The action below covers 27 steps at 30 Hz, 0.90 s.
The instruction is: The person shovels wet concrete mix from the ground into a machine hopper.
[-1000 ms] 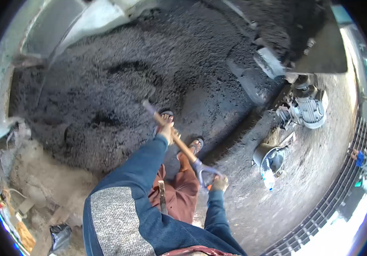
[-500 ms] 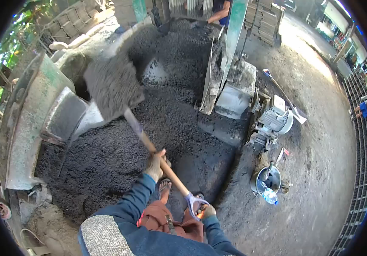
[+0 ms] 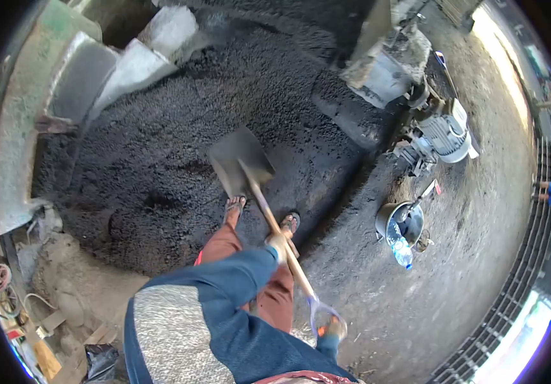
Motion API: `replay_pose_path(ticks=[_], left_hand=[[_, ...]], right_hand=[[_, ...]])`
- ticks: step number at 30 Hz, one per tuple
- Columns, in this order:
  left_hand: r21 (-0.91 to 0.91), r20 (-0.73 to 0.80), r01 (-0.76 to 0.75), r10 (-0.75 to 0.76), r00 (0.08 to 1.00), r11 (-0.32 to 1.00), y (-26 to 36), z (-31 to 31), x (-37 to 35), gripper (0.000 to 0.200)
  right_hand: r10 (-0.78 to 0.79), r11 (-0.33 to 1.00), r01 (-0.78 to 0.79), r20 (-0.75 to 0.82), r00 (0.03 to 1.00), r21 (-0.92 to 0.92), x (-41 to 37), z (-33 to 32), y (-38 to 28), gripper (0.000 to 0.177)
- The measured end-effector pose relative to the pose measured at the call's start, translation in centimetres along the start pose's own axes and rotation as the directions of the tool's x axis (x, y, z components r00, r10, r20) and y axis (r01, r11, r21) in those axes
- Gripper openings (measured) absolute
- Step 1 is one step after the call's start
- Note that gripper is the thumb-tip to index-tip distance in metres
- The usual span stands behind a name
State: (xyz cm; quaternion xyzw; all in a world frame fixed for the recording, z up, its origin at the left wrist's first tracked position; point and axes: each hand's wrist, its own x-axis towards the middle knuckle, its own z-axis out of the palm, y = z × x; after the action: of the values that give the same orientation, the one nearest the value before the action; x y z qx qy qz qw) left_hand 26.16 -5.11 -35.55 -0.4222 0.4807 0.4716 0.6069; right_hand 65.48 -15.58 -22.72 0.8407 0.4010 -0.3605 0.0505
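A shovel (image 3: 243, 161) with a wooden shaft slants across the middle of the view, its flat metal blade bare, over dark granular material (image 3: 160, 147). My left hand (image 3: 278, 246) is wrapped round the shaft, above my legs. At the shaft's lower end my right hand (image 3: 333, 328) grips the pale purple D-shaped handle (image 3: 321, 310). The blade is near my sandalled left foot (image 3: 234, 205).
An electric motor (image 3: 445, 136) stands at the right. Below it sits a metal bucket (image 3: 384, 221) with a plastic bottle (image 3: 401, 253). A green metal structure (image 3: 16, 153) lines the left. A metal grille (image 3: 512, 281) borders the far right.
The blade, loaded with dark material before, is now bare and has come down and right, nearer my feet. Both hands have moved right, still holding the shovel. The view has tilted down.
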Motion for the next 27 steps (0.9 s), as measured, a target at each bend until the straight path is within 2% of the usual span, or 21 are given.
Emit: replay_pose_path(ticks=[1,2,4,6,7,8,9,10,11,12,13,14,16,18,19,21,22,23,24,26,27], left_hand=[[-0.085,0.028,0.189,-0.188,0.982,0.978,-3.3,-0.2,0.4,0.014],[0.018,0.034,0.250,-0.250,0.968,0.968,-6.0,0.3,-0.2,0.016],[-0.061,0.054,0.449,-0.446,0.894,0.892,-7.8,1.8,-0.9,0.016],[0.012,0.074,0.344,-0.344,0.936,0.939,-5.4,2.9,1.8,0.016],[0.100,0.173,0.243,-0.257,0.951,0.965,-0.7,2.2,5.1,0.017],[0.025,0.281,0.066,-0.071,0.957,0.997,7.2,1.5,4.3,0.016],[-0.085,0.377,-0.093,0.119,0.919,0.992,15.5,1.0,2.9,0.018],[-0.063,0.402,0.255,-0.209,0.891,0.965,22.3,-0.4,10.9,0.018],[-0.213,0.294,0.237,-0.169,0.941,0.948,27.1,-0.8,12.2,0.023],[-0.182,0.207,0.086,-0.047,0.977,0.980,28.2,-1.7,13.9,0.023],[-0.158,0.109,0.017,0.000,0.994,0.987,27.5,-2.0,13.4,0.022],[-0.123,0.057,0.037,-0.030,0.998,0.992,26.6,-2.5,12.6,0.023],[-0.082,0.060,0.022,-0.017,0.998,0.996,24.2,-4.7,11.5,0.024],[-0.037,0.009,-0.026,0.026,1.000,0.999,22.3,-6.3,8.4,0.023],[0.018,-0.015,-0.124,0.124,0.992,0.992,21.0,-8.1,8.9,0.020],[0.092,-0.024,-0.146,0.149,0.989,0.985,19.8,-10.9,7.7,0.012],[0.117,-0.163,-0.078,0.096,0.982,0.990,19.6,-10.6,5.6,0.013],[0.131,-0.158,-0.072,0.092,0.983,0.989,19.7,-10.9,3.6,0.015],[0.114,-0.153,-0.135,0.151,0.977,0.984,19.4,-9.9,0.8,0.017],[0.112,-0.143,-0.228,0.243,0.959,0.967,19.8,-7.9,-3.5,0.023],[0.081,-0.084,-0.261,0.268,0.960,0.962,20.4,-6.6,-5.0,0.023]], right_hand=[[0.246,0.836,-0.154,-0.107,0.963,0.527,-2.3,-2.1,1.2,0.017],[0.313,0.843,-0.146,-0.250,0.916,0.518,-4.3,-4.8,0.8,0.006],[0.216,0.945,-0.108,-0.342,0.915,0.308,-5.7,-8.5,0.5,0.017],[0.170,0.757,0.014,-0.217,0.961,0.653,-4.0,-6.3,-4.3,0.018],[0.203,0.587,-0.120,-0.002,0.979,0.801,-1.2,-2.2,-8.8,0.018],[-0.102,0.924,0.109,-0.039,0.994,0.367,-3.9,3.4,-20.3,0.014],[-0.148,0.897,0.157,-0.054,0.988,0.413,-2.4,8.7,-23.5,0.012],[-0.194,0.866,0.204,-0.069,0.979,0.457,-1.1,13.9,-26.9,0.012],[-0.240,0.830,0.248,-0.083,0.967,0.500,0.2,19.1,-30.2,0.012],[-0.238,0.886,0.290,-0.181,0.954,0.362,-0.3,20.7,-32.2,0.010],[-0.211,0.861,0.272,-0.185,0.960,0.430,-1.0,20.8,-31.7,0.012],[-0.167,0.891,0.213,-0.145,0.975,0.402,-2.1,20.5,-30.8,0.011],[-0.089,0.927,0.109,-0.071,0.993,0.358,-4.2,19.1,-28.4,0.011],[-0.151,0.896,0.194,-0.138,0.979,0.399,-6.3,19.0,-24.7,0.006],[-0.242,0.901,0.253,-0.076,0.967,0.353,-5.7,19.5,-20.1,0.006],[-0.100,0.888,0.063,0.057,0.993,0.455,-6.0,20.7,-15.7,0.006],[0.115,0.803,-0.190,0.164,0.980,0.565,-7.0,20.3,-15.5,0.007],[0.167,0.712,-0.261,0.204,0.965,0.652,-7.6,20.1,-14.7,0.006],[0.209,0.611,-0.329,0.255,0.944,0.720,-8.1,19.8,-14.5,0.005],[0.192,0.559,-0.372,0.321,0.927,0.741,-8.2,18.8,-15.4,0.002],[0.178,0.539,-0.390,0.351,0.919,0.746,-7.9,18.2,-16.1,0.003]])
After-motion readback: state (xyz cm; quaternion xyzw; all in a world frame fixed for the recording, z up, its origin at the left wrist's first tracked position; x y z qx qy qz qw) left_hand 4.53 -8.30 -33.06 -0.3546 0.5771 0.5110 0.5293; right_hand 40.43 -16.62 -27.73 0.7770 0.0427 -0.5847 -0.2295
